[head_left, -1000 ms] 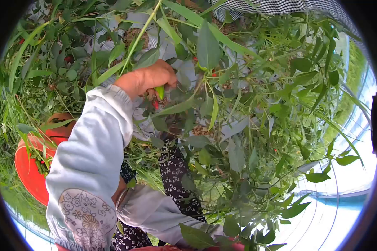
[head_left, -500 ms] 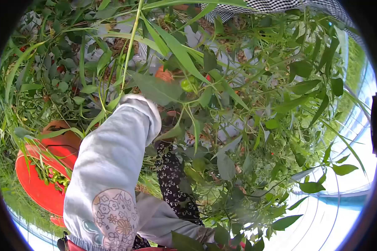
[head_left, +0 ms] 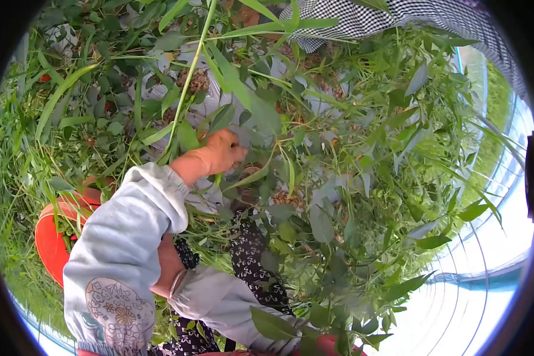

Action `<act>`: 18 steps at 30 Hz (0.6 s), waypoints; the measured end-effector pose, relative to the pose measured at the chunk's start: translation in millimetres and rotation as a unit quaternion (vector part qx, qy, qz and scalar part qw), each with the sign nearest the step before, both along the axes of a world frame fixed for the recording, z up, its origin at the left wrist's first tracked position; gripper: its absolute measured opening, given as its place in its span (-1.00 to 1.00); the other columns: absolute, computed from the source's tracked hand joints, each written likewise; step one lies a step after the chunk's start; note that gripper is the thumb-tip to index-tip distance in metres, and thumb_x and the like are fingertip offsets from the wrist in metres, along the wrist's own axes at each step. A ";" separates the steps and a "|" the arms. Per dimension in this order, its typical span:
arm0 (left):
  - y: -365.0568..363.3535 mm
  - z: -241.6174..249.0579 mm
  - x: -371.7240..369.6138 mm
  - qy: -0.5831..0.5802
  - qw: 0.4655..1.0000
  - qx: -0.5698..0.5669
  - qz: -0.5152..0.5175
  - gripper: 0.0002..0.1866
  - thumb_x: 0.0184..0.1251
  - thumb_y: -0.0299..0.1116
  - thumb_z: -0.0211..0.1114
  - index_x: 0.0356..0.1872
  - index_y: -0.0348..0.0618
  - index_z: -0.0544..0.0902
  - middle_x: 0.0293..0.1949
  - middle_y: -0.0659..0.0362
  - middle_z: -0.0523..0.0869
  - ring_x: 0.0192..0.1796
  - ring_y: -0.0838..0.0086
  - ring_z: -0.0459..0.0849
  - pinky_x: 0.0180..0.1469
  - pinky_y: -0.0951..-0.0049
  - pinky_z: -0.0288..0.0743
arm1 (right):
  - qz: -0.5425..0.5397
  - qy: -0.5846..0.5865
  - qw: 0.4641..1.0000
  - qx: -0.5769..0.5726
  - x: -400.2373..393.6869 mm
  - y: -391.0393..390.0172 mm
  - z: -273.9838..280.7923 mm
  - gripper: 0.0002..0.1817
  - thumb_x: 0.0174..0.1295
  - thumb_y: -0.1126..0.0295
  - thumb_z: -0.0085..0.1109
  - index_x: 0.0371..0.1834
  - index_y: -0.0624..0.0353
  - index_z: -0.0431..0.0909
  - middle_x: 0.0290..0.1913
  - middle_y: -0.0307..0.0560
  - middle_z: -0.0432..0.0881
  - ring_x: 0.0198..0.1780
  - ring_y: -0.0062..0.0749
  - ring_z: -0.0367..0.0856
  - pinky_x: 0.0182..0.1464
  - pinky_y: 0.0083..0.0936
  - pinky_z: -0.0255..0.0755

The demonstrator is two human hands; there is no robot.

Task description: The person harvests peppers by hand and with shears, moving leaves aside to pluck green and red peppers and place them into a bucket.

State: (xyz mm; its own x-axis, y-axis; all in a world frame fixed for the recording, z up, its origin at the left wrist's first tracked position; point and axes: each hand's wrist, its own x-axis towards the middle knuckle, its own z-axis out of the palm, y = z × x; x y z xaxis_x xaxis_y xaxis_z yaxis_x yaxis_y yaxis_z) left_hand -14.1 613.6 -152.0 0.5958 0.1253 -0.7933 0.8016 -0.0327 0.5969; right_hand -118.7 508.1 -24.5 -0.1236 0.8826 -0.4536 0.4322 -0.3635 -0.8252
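Note:
My left hand (head_left: 219, 155), at the end of a pale sleeve (head_left: 127, 219) with a flowered patch, is curled closed among pepper plants (head_left: 264, 115). A bit of green shows under its palm; whatever it holds is too hidden to name. Leaves and a long grass stem (head_left: 193, 71) surround it. My right hand (head_left: 167, 264) shows only near the wrist, behind the left sleeve, with its fingers hidden. Its own pale sleeve (head_left: 231, 299) crosses the patterned trousers (head_left: 249, 249).
A red bucket (head_left: 50, 240) stands at the left, partly behind the left sleeve. Checked cloth (head_left: 362, 15) hangs at the top. A netted white surface (head_left: 451, 314) lies at the lower right. Red fruit (head_left: 45, 78) shows among the leaves at the upper left.
My left hand has come into view from behind leaves, and its sleeve has shifted down and left. My right wrist now shows. The bucket is more covered, hiding most of its green peppers.

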 end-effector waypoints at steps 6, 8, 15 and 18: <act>2.3 69.4 -1.4 -0.141 0.942 -0.028 0.303 -0.67 0.11 -0.31 0.28 -0.09 -0.19 0.58 -0.33 0.02 0.65 -0.34 0.33 0.62 -0.15 0.38 0.48 | 0.010 -0.015 1.000 0.003 -4.2 -0.1 5.7 -0.80 0.10 0.34 0.05 -0.21 0.08 0.48 -0.19 -0.23 0.58 -0.01 -0.35 0.45 -0.03 -0.26 0.26; 7.7 71.0 13.0 -0.223 0.919 -0.060 0.321 -0.50 0.18 -0.38 0.26 0.18 -0.07 0.40 -0.37 0.21 0.66 -0.42 0.67 0.50 -0.28 0.58 0.44 | 0.013 -0.021 1.000 0.006 -6.3 -0.7 4.1 -0.81 0.10 0.35 0.05 -0.21 0.08 0.48 -0.19 -0.24 0.58 -0.01 -0.36 0.45 -0.04 -0.25 0.26; 14.9 92.3 14.5 -0.286 0.932 0.170 0.146 -0.63 0.11 -0.17 0.29 -0.09 -0.10 0.54 -0.41 -0.01 0.65 -0.37 0.09 0.63 -0.30 0.24 0.50 | 0.036 -0.047 0.998 0.000 -5.1 9.5 0.6 -0.82 0.09 0.35 0.05 -0.23 0.08 0.48 -0.19 -0.24 0.58 -0.02 -0.36 0.46 -0.06 -0.24 0.26; 12.7 103.0 -2.8 -0.299 0.930 0.209 0.046 -0.70 0.14 -0.12 0.24 -0.27 -0.14 0.54 -0.54 0.00 0.60 -0.43 0.03 0.58 -0.36 0.15 0.45 | 0.046 -0.064 0.997 -0.008 -4.7 13.6 4.3 -0.82 0.09 0.35 0.05 -0.24 0.08 0.48 -0.19 -0.25 0.58 -0.02 -0.37 0.46 -0.07 -0.23 0.27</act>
